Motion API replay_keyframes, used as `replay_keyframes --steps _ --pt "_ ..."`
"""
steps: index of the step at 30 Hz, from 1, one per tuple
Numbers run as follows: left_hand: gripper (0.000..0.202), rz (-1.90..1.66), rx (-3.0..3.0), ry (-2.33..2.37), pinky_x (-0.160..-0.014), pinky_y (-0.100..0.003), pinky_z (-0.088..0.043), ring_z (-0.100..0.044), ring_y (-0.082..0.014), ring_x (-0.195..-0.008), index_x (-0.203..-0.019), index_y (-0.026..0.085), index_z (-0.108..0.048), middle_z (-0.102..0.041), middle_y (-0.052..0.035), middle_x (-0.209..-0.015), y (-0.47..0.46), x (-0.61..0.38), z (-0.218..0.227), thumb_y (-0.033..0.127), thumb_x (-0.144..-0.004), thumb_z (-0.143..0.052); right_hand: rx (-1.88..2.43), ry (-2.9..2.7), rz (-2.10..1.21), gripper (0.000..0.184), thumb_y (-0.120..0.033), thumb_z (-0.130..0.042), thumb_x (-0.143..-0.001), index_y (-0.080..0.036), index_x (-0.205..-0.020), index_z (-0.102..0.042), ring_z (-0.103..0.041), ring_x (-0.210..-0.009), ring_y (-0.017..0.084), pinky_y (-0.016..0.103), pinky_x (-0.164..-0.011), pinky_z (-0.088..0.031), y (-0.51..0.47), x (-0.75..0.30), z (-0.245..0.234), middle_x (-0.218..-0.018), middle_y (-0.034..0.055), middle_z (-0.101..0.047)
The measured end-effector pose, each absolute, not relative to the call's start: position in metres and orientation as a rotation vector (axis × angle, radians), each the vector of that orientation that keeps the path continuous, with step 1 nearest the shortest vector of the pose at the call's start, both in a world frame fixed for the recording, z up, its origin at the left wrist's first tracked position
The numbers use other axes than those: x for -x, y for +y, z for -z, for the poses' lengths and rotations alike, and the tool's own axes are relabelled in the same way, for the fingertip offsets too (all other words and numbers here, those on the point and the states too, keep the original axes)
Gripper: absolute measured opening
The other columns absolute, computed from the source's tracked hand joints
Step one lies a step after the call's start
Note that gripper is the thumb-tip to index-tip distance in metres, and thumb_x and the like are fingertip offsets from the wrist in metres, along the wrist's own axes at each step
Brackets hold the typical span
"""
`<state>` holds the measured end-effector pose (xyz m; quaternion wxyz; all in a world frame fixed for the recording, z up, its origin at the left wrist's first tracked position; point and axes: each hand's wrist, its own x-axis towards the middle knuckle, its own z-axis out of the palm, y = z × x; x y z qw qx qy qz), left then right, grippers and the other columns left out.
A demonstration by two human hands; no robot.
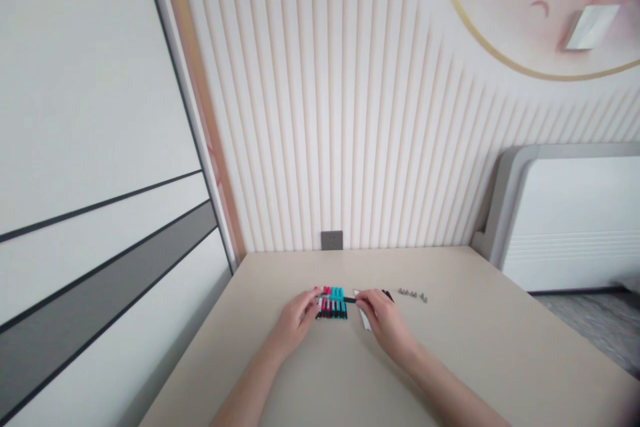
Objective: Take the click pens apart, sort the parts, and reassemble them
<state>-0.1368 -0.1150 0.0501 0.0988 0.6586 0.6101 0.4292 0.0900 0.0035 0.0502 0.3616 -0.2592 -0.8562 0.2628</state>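
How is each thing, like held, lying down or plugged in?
Black-and-teal stick: held sideways.
Left hand: bent, gripping the stick.
Right hand: bent, gripping its black end.
Red and teal sticks: lying side by side.
White sheet: partly hidden.
Small grey pieces: in a row, untouched.
Wall socket: nothing plugged in.

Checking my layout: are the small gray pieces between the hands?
No, the gray pieces lie to the right of the right hand.

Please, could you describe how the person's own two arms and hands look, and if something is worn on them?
The left hand and right hand are bare, without gloves. The left forearm and right forearm show no sleeve, watch or bracelet. Whether the fingers carry rings cannot be told.
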Motion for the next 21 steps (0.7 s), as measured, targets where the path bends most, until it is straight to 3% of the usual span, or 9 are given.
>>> replay_keyframes --steps 2,10,14,18,21 --pt "0.034 -1.185 -2.042 1.805 -0.083 -0.030 -0.052 -0.065 -0.0203 -0.089 -0.119 0.023 -0.064 -0.070 -0.0077 -0.100 -0.113 0.133 -0.050 0.041 -0.095 -0.047 0.676 -2.134 -0.715 0.029 -0.038 -0.042 -0.097 -0.021 -0.095 -0.067 -0.062 -0.086 0.023 0.033 -0.076 -0.049 -0.001 -0.100 -0.041 -0.092 0.0093 -0.068" --pt "0.032 -1.138 -2.004 1.928 -0.081 -0.031 -0.052 -0.065 -0.0194 -0.084 -0.117 0.022 -0.062 -0.071 -0.0061 -0.092 -0.107 0.135 -0.045 0.041 -0.096 -0.046 0.639 -2.081 -0.776 0.030 -0.040 -0.044 -0.097 -0.023 -0.092 -0.068 -0.062 -0.084 0.022 0.032 -0.075 -0.049 0.003 -0.104 -0.040 -0.089 0.0082 -0.068" --pt "0.029 -1.121 -2.044 1.949 -0.078 -0.030 -0.050 -0.063 -0.0199 -0.083 -0.099 0.021 -0.068 -0.069 -0.0063 -0.087 -0.106 0.136 -0.045 0.041 -0.096 -0.047 0.630 -2.054 -0.803 0.031 -0.042 -0.045 -0.096 -0.023 -0.092 -0.069 -0.063 -0.086 0.023 0.033 -0.077 -0.050 0.001 -0.105 -0.037 -0.091 0.0091 -0.069" --pt "0.032 -1.150 -2.100 1.927 -0.070 -0.027 -0.047 -0.061 -0.0182 -0.076 -0.091 0.019 -0.067 -0.067 -0.0058 -0.080 -0.106 0.136 -0.047 0.042 -0.097 -0.046 0.724 -1.980 -0.936 0.040 -0.052 -0.044 -0.094 -0.021 -0.098 -0.069 -0.062 -0.083 0.023 0.029 -0.067 -0.049 0.003 -0.103 -0.036 -0.093 0.0101 -0.071" --pt "0.032 -1.199 -2.170 1.912 -0.069 -0.026 -0.046 -0.060 -0.0177 -0.074 -0.089 0.019 -0.068 -0.065 -0.0051 -0.076 -0.108 0.137 -0.048 0.043 -0.096 -0.048 0.783 -1.948 -1.047 0.049 -0.057 -0.039 -0.094 -0.019 -0.098 -0.069 -0.060 -0.072 0.020 0.026 -0.060 -0.045 0.006 -0.100 -0.035 -0.083 0.0072 -0.070"
